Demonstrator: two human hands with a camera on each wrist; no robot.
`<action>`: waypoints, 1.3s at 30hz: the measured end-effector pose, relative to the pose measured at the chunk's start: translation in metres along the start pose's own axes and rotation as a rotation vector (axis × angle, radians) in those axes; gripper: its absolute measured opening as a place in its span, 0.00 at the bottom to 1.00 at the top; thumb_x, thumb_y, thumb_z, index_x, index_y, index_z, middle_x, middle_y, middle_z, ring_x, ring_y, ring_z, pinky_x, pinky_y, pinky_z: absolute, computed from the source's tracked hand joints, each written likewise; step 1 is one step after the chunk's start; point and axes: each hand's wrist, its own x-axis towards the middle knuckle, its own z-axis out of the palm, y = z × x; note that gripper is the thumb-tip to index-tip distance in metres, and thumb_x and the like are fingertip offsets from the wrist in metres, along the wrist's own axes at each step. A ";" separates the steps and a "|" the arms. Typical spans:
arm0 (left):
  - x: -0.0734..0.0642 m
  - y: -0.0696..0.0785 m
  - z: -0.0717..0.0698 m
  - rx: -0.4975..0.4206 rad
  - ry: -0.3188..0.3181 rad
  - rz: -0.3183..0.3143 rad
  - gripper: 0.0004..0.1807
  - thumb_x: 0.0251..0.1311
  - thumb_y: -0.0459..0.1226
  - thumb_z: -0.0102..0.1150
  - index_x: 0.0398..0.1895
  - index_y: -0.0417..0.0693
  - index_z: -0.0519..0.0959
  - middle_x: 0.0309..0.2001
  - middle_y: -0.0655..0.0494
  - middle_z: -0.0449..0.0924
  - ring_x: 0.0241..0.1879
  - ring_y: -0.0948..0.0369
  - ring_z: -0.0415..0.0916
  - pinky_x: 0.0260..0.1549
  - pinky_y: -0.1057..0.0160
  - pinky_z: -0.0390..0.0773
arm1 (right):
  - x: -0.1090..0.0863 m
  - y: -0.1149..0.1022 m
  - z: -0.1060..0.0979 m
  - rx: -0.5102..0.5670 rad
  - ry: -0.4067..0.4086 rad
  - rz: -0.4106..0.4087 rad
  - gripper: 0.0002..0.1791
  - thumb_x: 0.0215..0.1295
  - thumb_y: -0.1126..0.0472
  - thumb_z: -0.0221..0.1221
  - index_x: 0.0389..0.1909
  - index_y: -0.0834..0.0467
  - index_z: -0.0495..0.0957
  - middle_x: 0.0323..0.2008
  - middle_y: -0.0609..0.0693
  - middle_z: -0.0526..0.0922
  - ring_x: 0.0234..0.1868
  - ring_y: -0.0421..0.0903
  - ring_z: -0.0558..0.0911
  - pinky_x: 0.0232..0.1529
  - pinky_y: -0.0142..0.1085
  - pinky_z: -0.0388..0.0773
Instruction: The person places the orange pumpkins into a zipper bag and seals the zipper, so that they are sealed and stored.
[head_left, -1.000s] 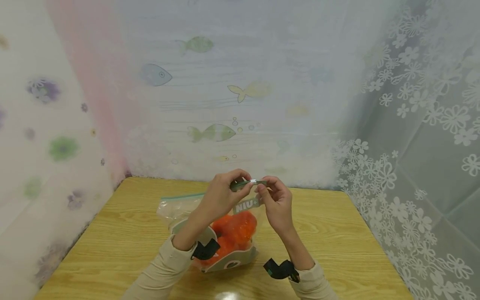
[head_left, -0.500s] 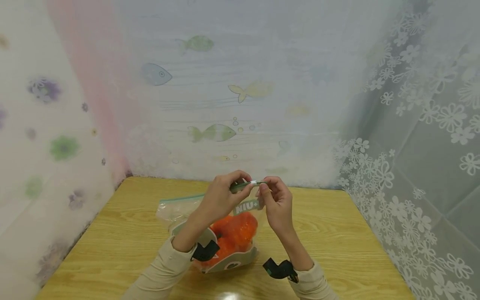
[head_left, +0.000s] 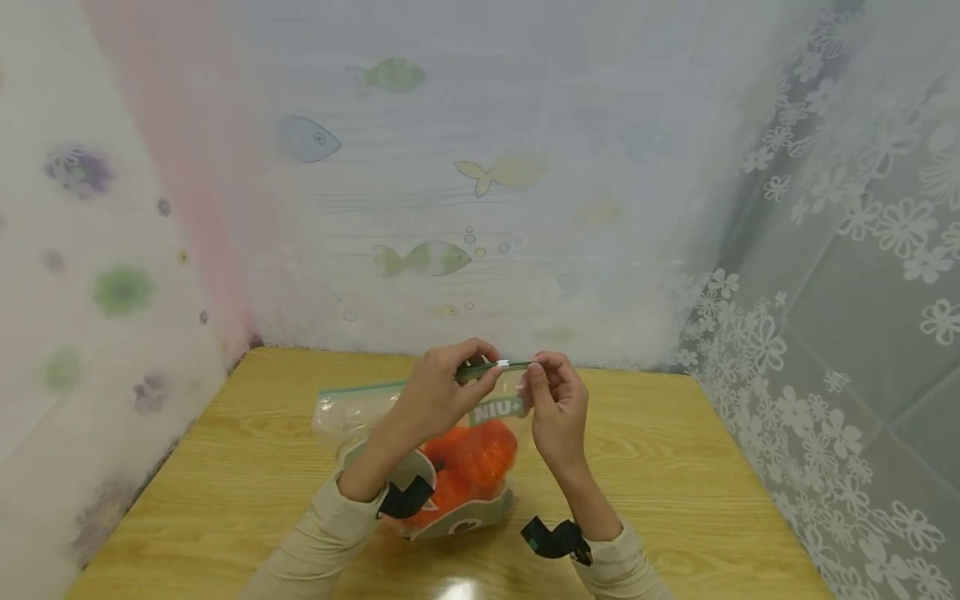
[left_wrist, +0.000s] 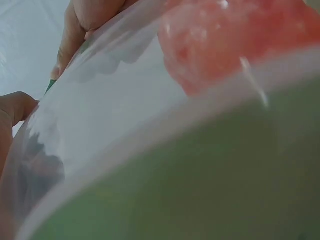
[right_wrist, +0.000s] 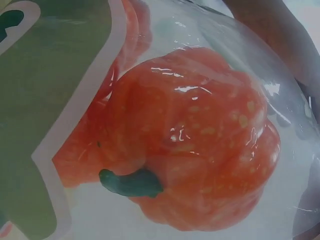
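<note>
A clear zip bag point(head_left: 360, 414) with green printed panels stands on the table. Inside it are orange pumpkins point(right_wrist: 195, 135); one shows a dark green stem point(right_wrist: 132, 183). Along the bag's top runs a green zip strip with a white slider point(head_left: 503, 363). My left hand point(head_left: 442, 387) pinches the strip just left of the slider. My right hand point(head_left: 558, 404) pinches the strip's right end between thumb and curled fingers, a short gap from the slider. In the left wrist view, fingertips point(left_wrist: 62, 60) meet the bag's green edge.
The bag rests on a wood-grain table point(head_left: 660, 467). Behind it hangs a pale sheet point(head_left: 600, 275) printed with fish. Flower-patterned curtain point(head_left: 847, 350) borders the table on the right. Each wrist wears a black strap mount point(head_left: 555, 537).
My right fingers have shifted slightly right along the zip strip, so more of it shows beside the slider. The left hand keeps its pinch. The head view has tilted a little.
</note>
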 end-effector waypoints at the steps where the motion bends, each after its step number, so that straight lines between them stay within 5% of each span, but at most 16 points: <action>1: -0.001 -0.001 -0.001 0.001 -0.001 0.002 0.02 0.69 0.35 0.64 0.40 0.46 0.83 0.23 0.60 0.77 0.18 0.69 0.63 0.18 0.69 0.66 | 0.000 0.000 0.000 -0.001 0.008 -0.002 0.08 0.78 0.70 0.50 0.43 0.72 0.73 0.26 0.45 0.76 0.20 0.40 0.73 0.18 0.29 0.75; 17: -0.016 -0.010 -0.022 0.015 0.000 0.029 0.03 0.67 0.36 0.66 0.40 0.46 0.84 0.33 0.58 0.84 0.21 0.67 0.64 0.21 0.70 0.70 | -0.002 0.000 -0.005 0.023 0.018 -0.044 0.07 0.78 0.72 0.49 0.42 0.74 0.72 0.27 0.44 0.77 0.21 0.38 0.75 0.21 0.28 0.78; 29: -0.015 -0.011 -0.023 -0.031 0.022 0.127 0.05 0.62 0.33 0.70 0.40 0.47 0.85 0.33 0.59 0.86 0.19 0.71 0.63 0.17 0.71 0.68 | -0.002 -0.007 -0.006 0.038 -0.173 -0.053 0.03 0.75 0.73 0.53 0.43 0.71 0.73 0.26 0.52 0.77 0.25 0.40 0.78 0.25 0.30 0.78; 39: -0.014 -0.011 -0.035 -0.080 -0.100 0.046 0.03 0.66 0.35 0.67 0.41 0.48 0.85 0.33 0.59 0.84 0.20 0.71 0.68 0.21 0.70 0.76 | -0.002 -0.007 -0.001 0.020 -0.162 -0.045 0.03 0.74 0.75 0.53 0.42 0.69 0.74 0.25 0.54 0.77 0.22 0.39 0.78 0.19 0.30 0.77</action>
